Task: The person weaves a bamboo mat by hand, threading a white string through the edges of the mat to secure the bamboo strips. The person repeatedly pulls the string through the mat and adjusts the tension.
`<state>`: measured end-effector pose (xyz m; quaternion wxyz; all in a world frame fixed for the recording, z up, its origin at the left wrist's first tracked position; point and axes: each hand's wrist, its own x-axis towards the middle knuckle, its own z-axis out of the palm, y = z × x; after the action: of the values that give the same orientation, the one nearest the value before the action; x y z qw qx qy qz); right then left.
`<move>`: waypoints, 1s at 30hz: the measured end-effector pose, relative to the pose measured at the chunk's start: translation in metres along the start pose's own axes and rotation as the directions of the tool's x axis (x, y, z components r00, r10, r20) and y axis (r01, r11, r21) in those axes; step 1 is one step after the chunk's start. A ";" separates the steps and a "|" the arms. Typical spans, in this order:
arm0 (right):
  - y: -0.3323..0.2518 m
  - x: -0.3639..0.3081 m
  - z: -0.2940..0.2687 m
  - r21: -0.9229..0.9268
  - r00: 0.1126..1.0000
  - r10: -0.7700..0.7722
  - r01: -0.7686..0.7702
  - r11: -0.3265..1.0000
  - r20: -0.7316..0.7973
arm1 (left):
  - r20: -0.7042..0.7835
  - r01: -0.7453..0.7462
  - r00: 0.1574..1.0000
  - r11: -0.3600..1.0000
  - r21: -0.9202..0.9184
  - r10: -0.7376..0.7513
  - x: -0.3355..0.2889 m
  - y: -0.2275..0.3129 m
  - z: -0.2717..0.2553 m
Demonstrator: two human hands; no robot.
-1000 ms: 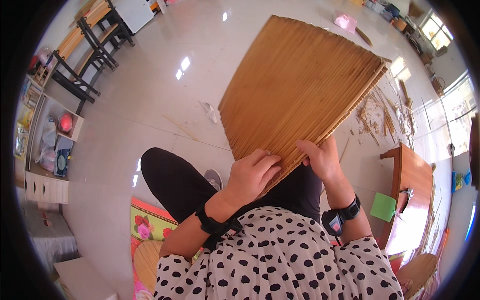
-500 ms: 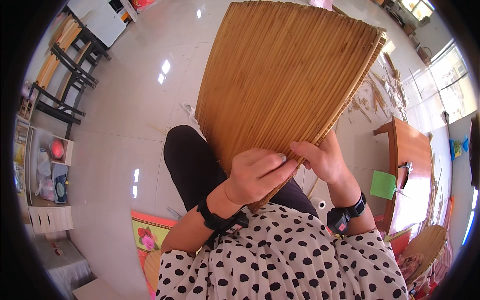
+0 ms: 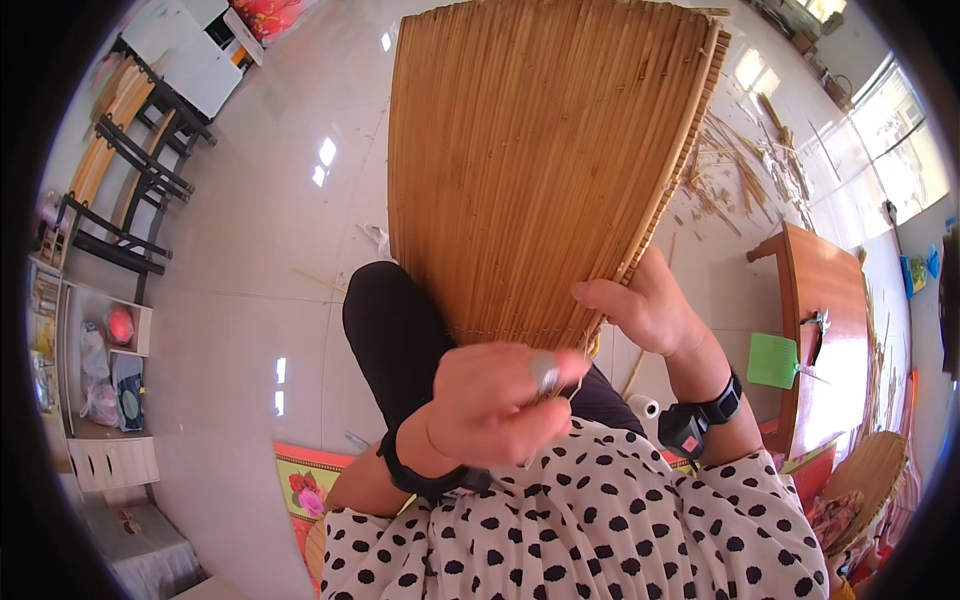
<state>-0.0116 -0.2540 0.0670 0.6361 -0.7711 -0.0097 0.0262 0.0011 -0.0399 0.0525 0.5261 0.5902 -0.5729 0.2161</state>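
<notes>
A stiff panel of thin brown stalks (image 3: 530, 150) laid side by side, wider at the far end, leans up from my lap. My right hand (image 3: 645, 310) grips its right edge near the bottom corner, thumb on the face and fingers behind. In front of the lower edge, my left hand (image 3: 495, 395) is closed, somewhat smeared by motion, with a ring on one finger. A thin pale thread (image 3: 578, 375) runs from the panel's corner into its fingertips. Whether a needle is there too is hidden. A row of stitches crosses the stalks near the bottom.
My black-trousered knee (image 3: 385, 310) supports the panel's left side. To the right stand a brown wooden table (image 3: 815, 280) with a green fly swatter (image 3: 772, 360) and a round woven tray (image 3: 875, 485). Loose stalks (image 3: 745, 165) litter the floor at far right. A white roll (image 3: 643, 405) lies beside my right wrist.
My left hand has come off the panel's lower edge and moved down toward me, drawing the thread. The panel has shifted left and turned a little more upright. My right hand keeps its grip.
</notes>
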 end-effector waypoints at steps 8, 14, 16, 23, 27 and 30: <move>-0.006 0.001 0.005 -0.097 1.000 -0.024 0.025 0.995 0.015 | -0.607 -0.082 0.443 0.644 -0.760 -0.660 -0.052 0.017 -0.109; -0.010 0.004 0.012 -0.134 0.995 -0.097 0.096 0.986 0.001 | -0.698 0.162 0.535 0.869 -0.469 -0.476 -0.055 0.049 -0.187; -0.010 0.005 0.016 -0.180 0.996 -0.086 0.087 0.980 0.012 | -0.509 0.564 0.630 0.796 -0.220 -0.587 -0.033 0.041 -0.118; -0.010 0.006 0.018 -0.177 0.994 -0.106 0.102 0.979 -0.012 | 0.022 0.713 0.700 0.700 0.030 -0.714 -0.018 0.011 0.002; -0.016 0.008 0.022 -0.137 0.996 -0.091 0.090 0.986 0.000 | -0.059 0.688 0.726 0.722 0.069 -0.685 -0.019 0.006 0.023; -0.016 0.008 0.022 -0.149 0.997 -0.076 0.077 0.986 0.013 | -0.023 0.617 0.782 0.768 0.172 -0.623 -0.015 0.002 0.022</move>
<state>-0.0042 -0.2290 0.0785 0.5771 -0.8155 -0.0437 0.0036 -0.0119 -0.0516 0.0324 0.5053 0.7924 -0.3347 0.0683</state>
